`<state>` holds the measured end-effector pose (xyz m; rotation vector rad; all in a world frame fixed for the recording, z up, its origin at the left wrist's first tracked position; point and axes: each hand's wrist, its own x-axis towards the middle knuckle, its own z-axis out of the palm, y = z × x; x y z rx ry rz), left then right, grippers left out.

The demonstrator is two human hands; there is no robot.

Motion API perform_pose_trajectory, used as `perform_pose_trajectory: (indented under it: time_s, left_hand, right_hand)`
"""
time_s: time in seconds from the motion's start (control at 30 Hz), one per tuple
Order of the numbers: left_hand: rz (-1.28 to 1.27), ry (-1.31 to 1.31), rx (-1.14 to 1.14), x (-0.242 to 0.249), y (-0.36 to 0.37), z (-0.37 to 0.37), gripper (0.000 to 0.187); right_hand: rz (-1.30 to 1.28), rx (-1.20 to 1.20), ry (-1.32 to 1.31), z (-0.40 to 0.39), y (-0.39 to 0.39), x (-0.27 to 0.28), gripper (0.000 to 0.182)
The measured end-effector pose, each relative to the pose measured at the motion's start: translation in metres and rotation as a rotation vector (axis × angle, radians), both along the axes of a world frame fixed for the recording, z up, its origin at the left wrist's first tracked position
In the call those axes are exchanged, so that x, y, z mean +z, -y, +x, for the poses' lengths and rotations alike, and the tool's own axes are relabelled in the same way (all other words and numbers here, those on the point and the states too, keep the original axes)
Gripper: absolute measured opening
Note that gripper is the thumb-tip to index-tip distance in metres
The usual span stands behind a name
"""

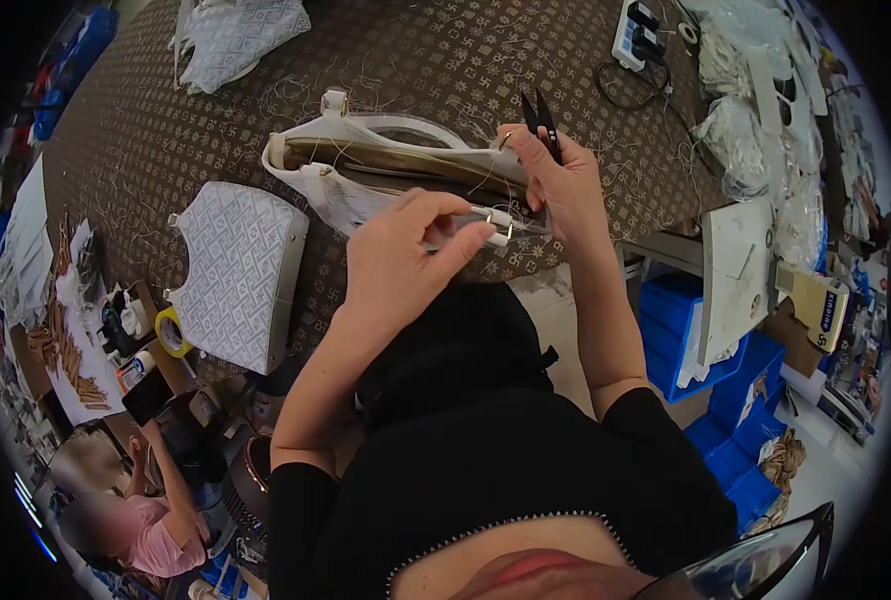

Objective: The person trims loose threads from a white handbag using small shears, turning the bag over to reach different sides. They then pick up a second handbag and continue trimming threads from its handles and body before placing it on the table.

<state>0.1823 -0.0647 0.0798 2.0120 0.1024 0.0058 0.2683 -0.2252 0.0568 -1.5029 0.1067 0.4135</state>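
I am looking down over my own forearms at a white handbag point(395, 165) that is lying on its side on the bench point(165, 110), its open mouth turned toward me, which is probably why both hands can work at its near edge without lifting it. My left hand point(405, 255) is pinching a small white strap tab point(498, 225) with a metal ring at the bag's rim, fingers point(465, 240) narrow and closed on it, seemingly keeping that piece taut and steady. My right hand point(565, 185) is holding black thread snips point(542, 120) with the blades pointing up and away from the bag, while its fingertips are also pressing on the rim just beside the tab; the fingers are wrapped around the tool. Loose threads are lying all over the brown patterned cloth. A second, patterned bag panel point(240, 275) is resting to the left, well apart. Another person in pink point(155, 535) is sitting at lower left.
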Motion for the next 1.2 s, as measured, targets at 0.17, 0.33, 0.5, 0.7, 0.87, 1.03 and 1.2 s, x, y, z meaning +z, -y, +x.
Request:
perform_pose_trajectory:
  time_s: [0.17, 0.33, 0.5, 0.7, 0.87, 1.03, 1.2]
  left_hand:
    - [0.283, 0.510, 0.212, 0.010, -0.034, 0.008, 0.014]
    - [0.166, -0.101, 0.540, 0.017, -0.096, 0.010, 0.052]
    - [-0.094, -0.530, 0.297, -0.014, -0.107, 0.017, 0.070]
    - [-0.490, -0.566, 0.101, -0.011, -0.110, -0.007, 0.044]
    - [-0.503, -0.506, 0.074, 0.006, -0.077, -0.042, 0.024]
    - [-0.617, -0.414, 0.066, 0.004, -0.041, -0.061, 0.019]
    - [-0.587, -0.334, 0.073, -0.006, -0.020, -0.076, 0.019]
  right_hand:
    - [0.025, 0.030, -0.021, 0.002, 0.001, 0.001, 0.034]
    - [-0.015, 0.000, 0.019, -0.001, -0.002, 0.000, 0.033]
    - [0.002, 0.031, 0.014, -0.002, 0.003, 0.000, 0.032]
    - [-0.017, 0.011, 0.014, 0.004, 0.004, -0.001, 0.034]
    - [-0.101, 0.004, 0.044, 0.017, 0.011, -0.005, 0.033]
    - [-0.152, -0.084, 0.093, 0.011, 0.014, 0.017, 0.027]
    - [0.171, 0.176, -0.065, -0.034, 0.029, 0.064, 0.021]
